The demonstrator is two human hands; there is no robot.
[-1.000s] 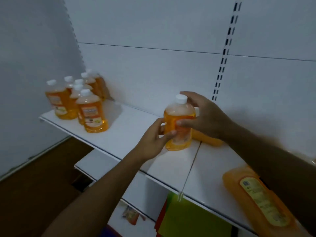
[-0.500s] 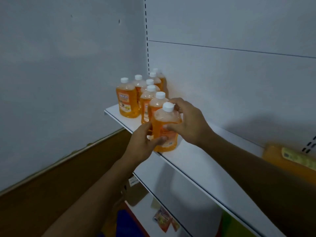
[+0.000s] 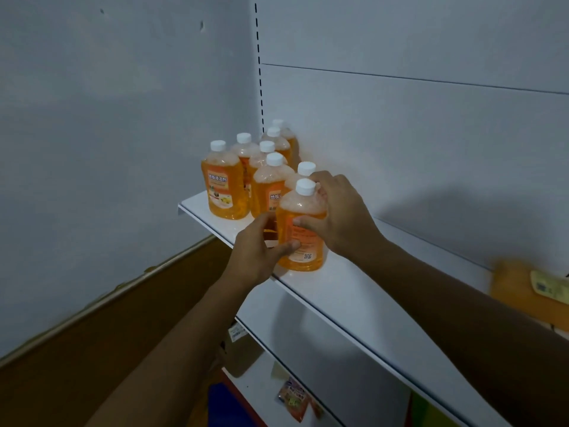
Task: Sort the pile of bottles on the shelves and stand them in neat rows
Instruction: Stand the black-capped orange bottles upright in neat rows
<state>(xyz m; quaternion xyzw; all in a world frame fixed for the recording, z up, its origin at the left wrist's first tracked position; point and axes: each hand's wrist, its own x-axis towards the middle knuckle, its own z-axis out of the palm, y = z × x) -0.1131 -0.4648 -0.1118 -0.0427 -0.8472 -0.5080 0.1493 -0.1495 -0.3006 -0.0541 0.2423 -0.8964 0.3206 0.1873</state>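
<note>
An orange bottle with a white cap [image 3: 303,229] stands upright on the white shelf [image 3: 348,291], at the front of a group of several like bottles [image 3: 224,186] in the shelf's left corner. My left hand [image 3: 258,251] grips its lower left side, thumb across the label. My right hand [image 3: 338,217] wraps its right shoulder, just below the cap. Another capped bottle [image 3: 304,171] stands right behind it, mostly hidden by my right hand. At the far right an orange bottle [image 3: 523,288] lies on its side, blurred.
A grey wall closes off the shelf's left end. Below is a lower shelf [image 3: 264,380] with a small packet [image 3: 294,399] and a cardboard box [image 3: 243,349]. Blue and green items show at the bottom edge. A brown floor strip runs at the lower left.
Both hands carried the bottle leftwards along the shelf, from its middle to the standing group, and it now rests on the shelf beside the others. My view swung left with it.
</note>
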